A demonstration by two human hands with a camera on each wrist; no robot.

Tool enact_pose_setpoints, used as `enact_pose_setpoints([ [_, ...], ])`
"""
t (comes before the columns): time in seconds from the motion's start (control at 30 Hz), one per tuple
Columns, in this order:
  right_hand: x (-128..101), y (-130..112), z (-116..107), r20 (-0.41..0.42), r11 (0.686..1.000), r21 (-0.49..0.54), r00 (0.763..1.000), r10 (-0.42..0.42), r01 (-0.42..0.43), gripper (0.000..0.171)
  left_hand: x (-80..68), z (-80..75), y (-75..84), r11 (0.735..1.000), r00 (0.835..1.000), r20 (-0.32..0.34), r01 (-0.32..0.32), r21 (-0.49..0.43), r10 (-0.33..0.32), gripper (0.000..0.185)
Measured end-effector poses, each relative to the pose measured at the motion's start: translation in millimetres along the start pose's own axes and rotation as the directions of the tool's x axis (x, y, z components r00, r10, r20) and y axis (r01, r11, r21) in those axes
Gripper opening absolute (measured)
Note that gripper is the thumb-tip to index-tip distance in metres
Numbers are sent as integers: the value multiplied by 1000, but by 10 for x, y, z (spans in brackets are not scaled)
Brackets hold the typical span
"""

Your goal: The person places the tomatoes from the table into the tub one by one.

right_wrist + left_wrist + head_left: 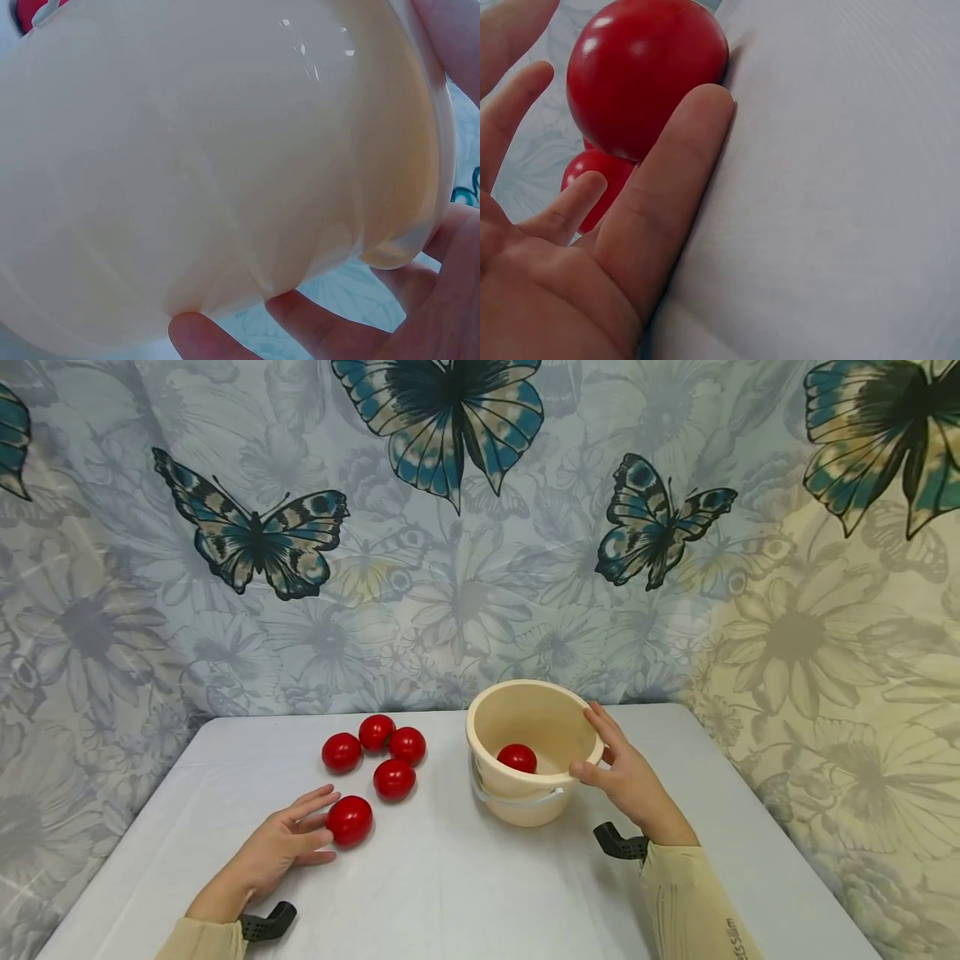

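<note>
My left hand (281, 843) is beside the nearest glossy red ball (350, 822), its fingers and thumb spread loosely about the ball's left side. In the left wrist view the same ball (646, 75) sits just beyond the fingers, which are fairly straight; whether any fingertip touches it I cannot tell. A cream bucket (525, 806) stands right of centre with one red ball (517, 758) inside. My right hand (626, 777) holds the bucket at its right rim, thumb at the near edge. The right wrist view shows fingertips (199, 334) against the outer wall of the bucket (210, 165).
Behind the nearest ball, several more red balls (393, 780) lie grouped on the white-covered table (450, 893). A pale handle (517, 798) hangs down the bucket's front. At the table's far edge rises a butterfly-patterned cloth (465, 610).
</note>
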State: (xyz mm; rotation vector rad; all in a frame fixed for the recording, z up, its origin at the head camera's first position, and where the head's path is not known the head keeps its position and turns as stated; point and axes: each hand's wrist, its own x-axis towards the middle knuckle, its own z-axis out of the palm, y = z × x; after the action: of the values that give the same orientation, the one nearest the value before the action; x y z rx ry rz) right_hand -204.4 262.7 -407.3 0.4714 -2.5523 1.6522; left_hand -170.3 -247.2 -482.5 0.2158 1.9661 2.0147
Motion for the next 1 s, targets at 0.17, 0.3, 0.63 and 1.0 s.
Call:
enact_pose_setpoints([
  [0.17,20,0,9,-4,1000,9,1000,0,0,90,27,20,-3,1000,1000,0,23,2,-23,71],
  [0.3,16,-12,11,-4,1000,9,1000,-3,3,90,67,43,-10,999,999,6,31,16,-31,71],
  [0.63,16,10,0,-3,1000,14,1000,-11,11,89,151,103,-23,999,999,22,34,-1,-33,71],
  [1.0,17,7,5,-7,1000,8,1000,-4,4,89,170,158,-31,999,999,10,42,-34,-41,71],
])
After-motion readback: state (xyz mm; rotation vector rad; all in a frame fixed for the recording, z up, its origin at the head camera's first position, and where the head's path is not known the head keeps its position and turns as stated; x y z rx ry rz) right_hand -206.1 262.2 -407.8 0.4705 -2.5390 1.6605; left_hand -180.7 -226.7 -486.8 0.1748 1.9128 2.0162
